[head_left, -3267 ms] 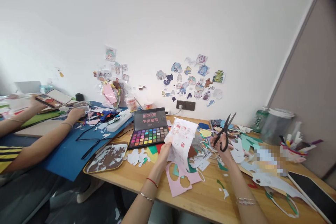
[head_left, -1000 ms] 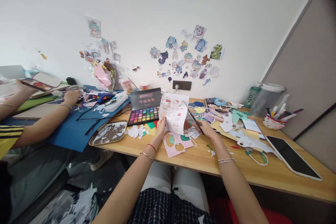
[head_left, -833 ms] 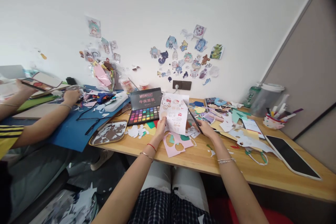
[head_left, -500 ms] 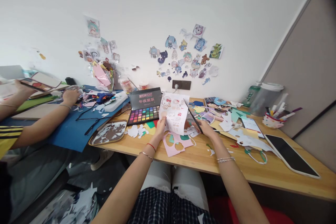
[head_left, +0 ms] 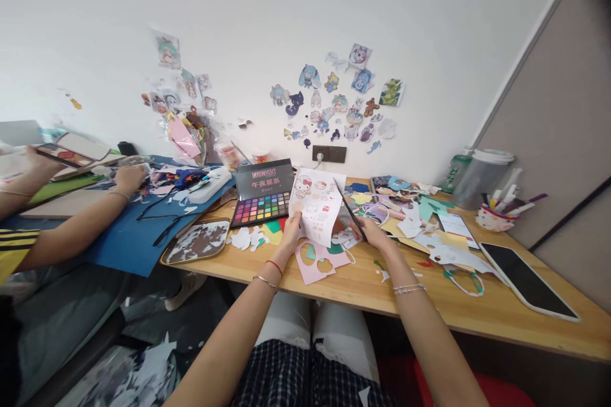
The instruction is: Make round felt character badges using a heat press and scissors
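Compared with 3.3 seconds ago, when the scissors [head_left: 352,213] stood raised apart with spread blades, they now lie against the right side of the printed sheet [head_left: 315,206], which is held above the table [head_left: 353,292], between its front and back edges. A pink sheet with holes [head_left: 310,273] lies by the front edge, a colour palette [head_left: 262,208] toward the back left corner, a tablet [head_left: 529,283] toward the right end. Cut-out stickers dot the white wall [head_left: 305,0]. The left hand [head_left: 292,232] pinches the sheet's lower left side; the right hand's [head_left: 375,232] fingers grip the scissor handles, blade opening unclear edge-on.
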`<state>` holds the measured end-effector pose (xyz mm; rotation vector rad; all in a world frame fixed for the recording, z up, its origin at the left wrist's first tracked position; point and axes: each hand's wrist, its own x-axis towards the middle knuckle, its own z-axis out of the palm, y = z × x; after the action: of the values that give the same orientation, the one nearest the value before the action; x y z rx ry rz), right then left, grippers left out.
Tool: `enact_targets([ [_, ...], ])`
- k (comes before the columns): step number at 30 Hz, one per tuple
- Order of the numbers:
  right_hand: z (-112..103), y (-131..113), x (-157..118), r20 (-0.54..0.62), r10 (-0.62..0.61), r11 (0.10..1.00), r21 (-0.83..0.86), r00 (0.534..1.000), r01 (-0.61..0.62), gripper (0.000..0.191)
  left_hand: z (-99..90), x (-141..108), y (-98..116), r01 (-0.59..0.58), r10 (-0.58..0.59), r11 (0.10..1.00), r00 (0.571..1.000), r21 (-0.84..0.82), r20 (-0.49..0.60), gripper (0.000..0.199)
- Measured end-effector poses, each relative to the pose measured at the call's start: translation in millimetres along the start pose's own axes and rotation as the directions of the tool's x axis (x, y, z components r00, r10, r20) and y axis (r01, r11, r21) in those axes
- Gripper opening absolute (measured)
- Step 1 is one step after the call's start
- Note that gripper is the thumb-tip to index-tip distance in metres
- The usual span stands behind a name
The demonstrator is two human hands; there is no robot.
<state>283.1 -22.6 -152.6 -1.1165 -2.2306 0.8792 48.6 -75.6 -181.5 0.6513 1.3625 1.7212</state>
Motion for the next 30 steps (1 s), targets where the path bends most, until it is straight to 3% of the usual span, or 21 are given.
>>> enact_targets([
  [9,1,4,1,-0.01,0.001,1.0,0.002,1.0,-0.001,0.03,0.9,-2,0,0.082,-0.077,0.995,0.994,-0.06,0.072,0.028],
  [16,2,3,2,-0.089,0.001,0.984,-0.179,0.996,-0.017,0.032,1.9,-5,4,0.108,-0.099,0.989,0.992,-0.102,0.084,0.025],
  [22,-3,-2,0,-0.305,-0.003,0.902,-0.412,0.952,-0.129,0.034,1.8,-2,4,0.105,-0.101,0.985,0.994,-0.134,0.037,0.026],
  [30,-15,-10,-9,-0.363,-0.115,0.764,-0.627,0.925,-0.151,0.023,2.7,-1,7,0.069,-0.075,0.98,0.997,-0.187,-0.025,0.027],
])
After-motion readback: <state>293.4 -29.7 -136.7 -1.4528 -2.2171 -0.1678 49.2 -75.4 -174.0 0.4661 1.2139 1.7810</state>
